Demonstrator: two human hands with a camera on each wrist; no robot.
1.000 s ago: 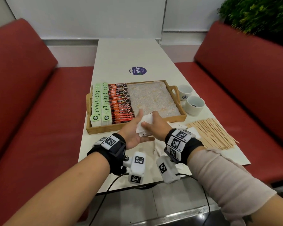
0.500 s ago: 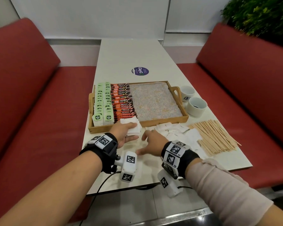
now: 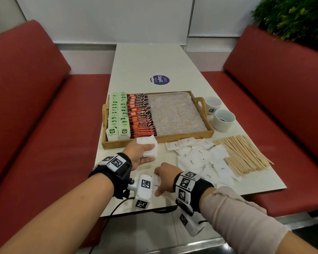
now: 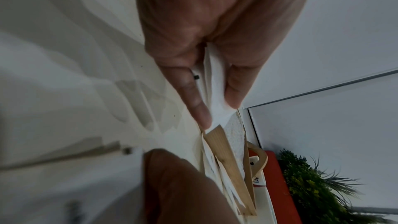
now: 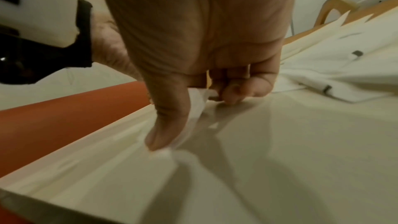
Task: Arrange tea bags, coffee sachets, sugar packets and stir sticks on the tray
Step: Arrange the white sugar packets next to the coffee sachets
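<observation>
A wooden tray (image 3: pixel 182 138) holds two rows of green tea bags (image 3: pixel 117 114) and a row of orange coffee sachets (image 3: pixel 140 116); its patterned right part is bare. My left hand (image 3: pixel 147 156) grips a stack of white sugar packets (image 3: pixel 147 146) just before the tray's front rim, and in the left wrist view the stack (image 4: pixel 215 88) sits between thumb and fingers. Near the table's front edge my right hand (image 3: pixel 159 181) pinches one sugar packet (image 3: pixel 156 183) lying on the table; thumb and curled fingers close on that packet (image 5: pixel 197 101) in the right wrist view. Loose sugar packets (image 3: pixel 200 158) and stir sticks (image 3: pixel 244 154) lie to the right.
Two white cups (image 3: pixel 224 119) stand right of the tray's handle. A round purple sticker (image 3: pixel 159 80) is on the white table behind the tray. Red benches flank the table, and a green plant (image 3: pixel 292 17) is at the back right.
My right hand left the stack in my left hand and drew back to the table's near edge, where it now pinches a single packet. The left hand still holds the stack.
</observation>
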